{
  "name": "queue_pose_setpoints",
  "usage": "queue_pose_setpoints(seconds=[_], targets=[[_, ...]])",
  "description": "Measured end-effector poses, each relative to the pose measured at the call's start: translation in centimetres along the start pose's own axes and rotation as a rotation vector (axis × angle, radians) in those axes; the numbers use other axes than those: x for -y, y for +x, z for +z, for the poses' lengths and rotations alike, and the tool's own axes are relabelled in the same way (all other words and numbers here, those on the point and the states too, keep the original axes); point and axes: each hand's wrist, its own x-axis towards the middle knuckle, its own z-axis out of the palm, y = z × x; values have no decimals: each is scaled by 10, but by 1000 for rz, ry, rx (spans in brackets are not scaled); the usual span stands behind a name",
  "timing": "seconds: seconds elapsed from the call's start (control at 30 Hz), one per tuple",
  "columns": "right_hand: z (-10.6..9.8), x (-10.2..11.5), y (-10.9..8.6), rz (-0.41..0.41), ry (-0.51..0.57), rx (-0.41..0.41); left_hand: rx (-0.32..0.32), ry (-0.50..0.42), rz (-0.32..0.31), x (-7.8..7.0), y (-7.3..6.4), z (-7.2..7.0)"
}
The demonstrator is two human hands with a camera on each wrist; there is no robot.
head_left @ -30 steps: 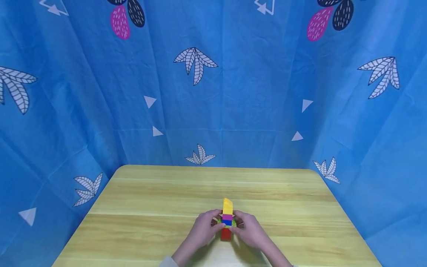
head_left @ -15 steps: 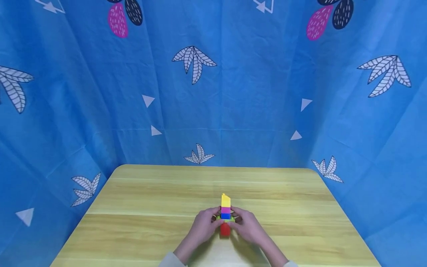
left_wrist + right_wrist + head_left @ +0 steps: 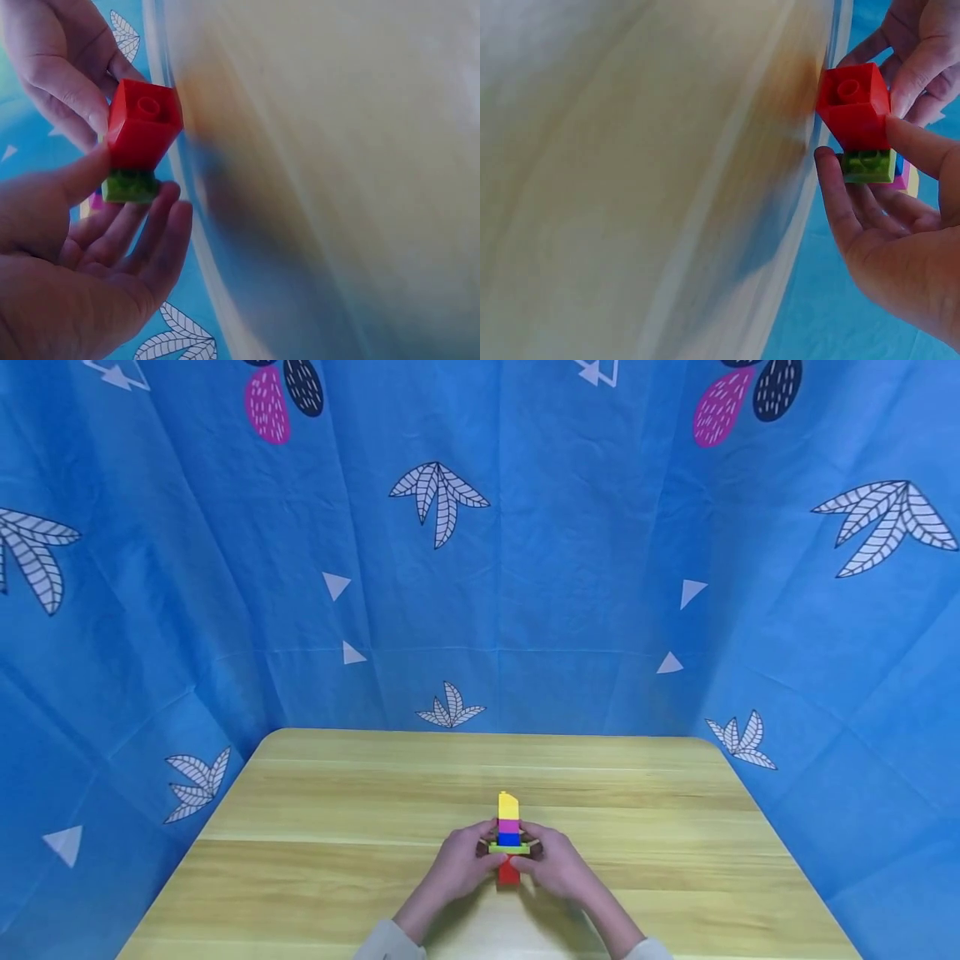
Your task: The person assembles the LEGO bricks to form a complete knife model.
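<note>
A small tower of toy building blocks is held between both hands in the middle of the head view. From the top it has a slanted yellow block (image 3: 508,805), a magenta block (image 3: 509,827), a blue block (image 3: 509,840), a wider green block (image 3: 509,850) and a red block (image 3: 509,871). My left hand (image 3: 459,865) grips it from the left and my right hand (image 3: 558,863) from the right. Both thumbs press near the top of the red block. The hollow underside of the red block (image 3: 148,109) shows in both wrist views.
A wooden table (image 3: 337,793) with rounded far corners lies under the hands, with their shadows on it. Blue patterned curtains (image 3: 570,568) hang behind it and along both sides.
The tower has moved slightly farther up in the head view and stands more upright. The green block's studs have turned from facing the camera to edge-on. Both hands keep their grip.
</note>
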Motion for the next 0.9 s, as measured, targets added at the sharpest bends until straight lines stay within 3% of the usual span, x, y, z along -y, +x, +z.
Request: queue_pose_setpoints(seconds=[0.33,0.63,0.9], targets=[[1,-1,3,-3,-34,-19,-6,15,4,0,3,3],[2,-1,4,9,-44,33,14,45,2,1,5,0],[2,0,6,23,-61,26,46,48,-16,3,6,-3]])
